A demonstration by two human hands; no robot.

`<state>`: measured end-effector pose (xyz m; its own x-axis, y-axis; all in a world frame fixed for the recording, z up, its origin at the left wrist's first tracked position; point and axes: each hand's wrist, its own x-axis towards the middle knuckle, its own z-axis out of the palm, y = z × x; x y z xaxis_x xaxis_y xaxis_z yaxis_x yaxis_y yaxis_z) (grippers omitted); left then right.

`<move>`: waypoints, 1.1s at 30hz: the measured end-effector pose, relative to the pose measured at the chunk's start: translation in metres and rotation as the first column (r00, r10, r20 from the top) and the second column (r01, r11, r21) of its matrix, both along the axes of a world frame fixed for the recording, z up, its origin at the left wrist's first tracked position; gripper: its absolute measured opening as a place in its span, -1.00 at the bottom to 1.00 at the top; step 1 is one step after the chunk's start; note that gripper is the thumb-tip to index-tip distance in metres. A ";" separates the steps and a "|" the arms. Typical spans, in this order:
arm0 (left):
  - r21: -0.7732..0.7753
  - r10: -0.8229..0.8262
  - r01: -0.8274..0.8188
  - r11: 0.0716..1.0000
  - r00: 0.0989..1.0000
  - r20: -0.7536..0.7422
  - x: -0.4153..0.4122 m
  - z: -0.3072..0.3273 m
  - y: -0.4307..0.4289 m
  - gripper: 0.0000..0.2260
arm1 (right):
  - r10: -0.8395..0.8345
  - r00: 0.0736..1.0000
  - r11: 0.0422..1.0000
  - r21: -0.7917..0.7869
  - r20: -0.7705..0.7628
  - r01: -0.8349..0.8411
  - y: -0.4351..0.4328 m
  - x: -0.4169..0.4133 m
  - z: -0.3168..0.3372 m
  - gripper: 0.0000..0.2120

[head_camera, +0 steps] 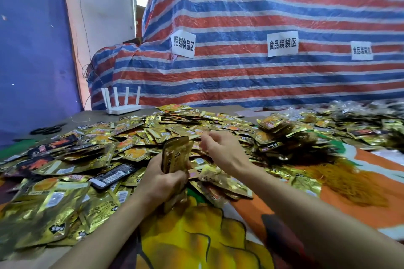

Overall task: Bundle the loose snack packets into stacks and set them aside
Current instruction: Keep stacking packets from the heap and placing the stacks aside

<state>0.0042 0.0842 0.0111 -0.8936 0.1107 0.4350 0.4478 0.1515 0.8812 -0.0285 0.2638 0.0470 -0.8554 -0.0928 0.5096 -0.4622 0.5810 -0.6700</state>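
Observation:
A wide heap of loose gold snack packets (pixel 135 137) covers the table, with a few black packets (pixel 113 176) mixed in. My left hand (pixel 162 178) grips a small upright stack of gold packets (pixel 176 153) near the middle. My right hand (pixel 220 148) hovers just right of that stack, over the heap, fingers loosely curled and holding nothing that I can see. Bundled stacks (pixel 275 130) lie on the right part of the heap.
A white router (pixel 122 102) with several antennas stands at the back left. Black scissors (pixel 47 130) lie at the left edge. A printed orange and yellow cloth (pixel 306 192) covers the near table. A striped tarp (pixel 262 28) with paper signs rises behind.

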 end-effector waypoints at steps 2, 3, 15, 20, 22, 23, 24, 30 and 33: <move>0.002 -0.007 0.007 1.000 1.000 -0.011 0.001 0.000 -0.001 -0.67 | -0.143 0.989 0.957 0.261 0.043 0.127 0.037 0.002 0.013 -0.65; -0.007 -0.010 0.010 1.000 1.000 -0.025 0.002 0.001 -0.001 -0.66 | -0.221 0.971 0.908 0.383 0.090 0.171 0.058 0.003 0.021 -0.68; 0.007 -0.033 0.033 0.999 0.999 -0.011 -0.002 0.000 0.001 -0.58 | -0.731 0.681 0.362 0.864 0.030 0.350 0.218 0.025 0.016 -0.93; 0.004 -0.050 0.050 0.999 0.999 -0.010 0.001 0.002 0.002 -0.61 | -0.749 0.663 0.411 0.801 0.024 0.435 0.221 0.026 0.016 -0.90; 0.016 -0.052 0.052 0.999 0.999 -0.009 0.002 0.003 0.001 -0.62 | -0.744 0.668 0.437 0.771 0.022 0.463 0.220 0.027 0.022 -0.92; 0.017 -0.053 0.053 0.998 0.999 -0.010 0.002 0.003 0.001 -0.62 | -0.738 0.675 0.452 0.759 0.022 0.469 0.220 0.028 0.024 -0.92; 0.016 -0.054 0.054 0.998 0.998 -0.010 0.003 0.003 0.001 -0.62 | -0.733 0.680 0.466 0.747 0.027 0.473 0.219 0.029 0.026 -0.91; 0.001 -0.046 0.046 0.999 0.999 -0.023 0.002 0.004 0.001 -0.62 | -0.747 0.658 0.516 0.703 0.091 0.488 0.215 0.035 0.036 -0.92; -0.009 -0.056 0.056 0.998 0.998 -0.026 0.003 0.005 0.001 -0.61 | -0.766 0.632 0.506 0.716 0.117 0.481 0.214 0.038 0.038 -0.84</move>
